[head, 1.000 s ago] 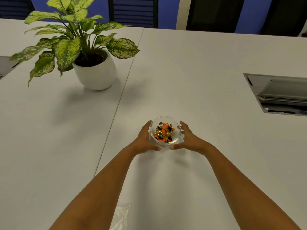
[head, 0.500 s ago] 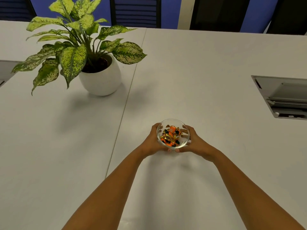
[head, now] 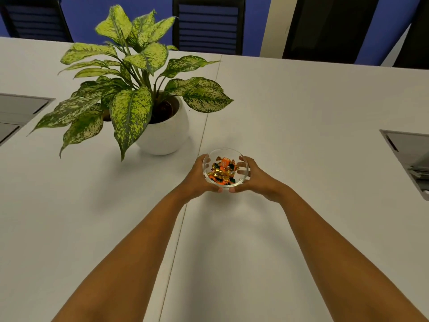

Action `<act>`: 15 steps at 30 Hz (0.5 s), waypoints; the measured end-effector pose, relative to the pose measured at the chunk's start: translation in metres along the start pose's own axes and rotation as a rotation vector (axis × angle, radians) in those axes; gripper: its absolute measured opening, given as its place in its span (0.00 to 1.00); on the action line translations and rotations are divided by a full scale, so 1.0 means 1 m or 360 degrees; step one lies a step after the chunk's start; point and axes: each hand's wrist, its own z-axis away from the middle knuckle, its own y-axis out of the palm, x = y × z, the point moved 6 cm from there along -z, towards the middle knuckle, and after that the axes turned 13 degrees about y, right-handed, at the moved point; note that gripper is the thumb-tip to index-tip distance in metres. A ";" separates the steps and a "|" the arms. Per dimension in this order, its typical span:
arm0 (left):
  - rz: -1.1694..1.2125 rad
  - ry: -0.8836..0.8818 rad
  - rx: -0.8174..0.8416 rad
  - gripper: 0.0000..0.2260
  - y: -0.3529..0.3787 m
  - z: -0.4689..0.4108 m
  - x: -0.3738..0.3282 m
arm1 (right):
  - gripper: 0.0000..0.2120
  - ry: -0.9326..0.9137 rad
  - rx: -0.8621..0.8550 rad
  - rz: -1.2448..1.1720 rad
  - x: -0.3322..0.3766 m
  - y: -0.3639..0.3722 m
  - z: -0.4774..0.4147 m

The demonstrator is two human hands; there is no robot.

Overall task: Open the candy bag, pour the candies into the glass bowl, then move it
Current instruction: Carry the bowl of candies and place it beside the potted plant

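Observation:
A small clear glass bowl holds several wrapped candies in orange, gold and dark green. My left hand cups the bowl's left side and my right hand cups its right side, thumbs meeting at its near edge. The bowl is held out in front of me over the white table, just right of the table seam. Whether it touches the tabletop I cannot tell. The candy bag is out of view.
A white pot with a leafy green plant stands just left of and behind the bowl. Grey cable hatches are set into the table at both sides. Dark chairs stand beyond the far edge.
Both hands closed around the bowl and carried it forward, away from me, closer to the plant pot. The plastic bag near the bottom edge has dropped out of view.

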 end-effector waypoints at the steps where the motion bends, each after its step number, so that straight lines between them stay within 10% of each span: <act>1: -0.0009 -0.0024 -0.0022 0.44 -0.007 -0.003 0.007 | 0.49 -0.0001 0.0017 0.0007 0.004 0.005 -0.008; 15: 0.0029 -0.0153 -0.0137 0.43 -0.035 -0.012 0.056 | 0.47 0.0055 0.0165 0.0016 0.006 0.038 -0.055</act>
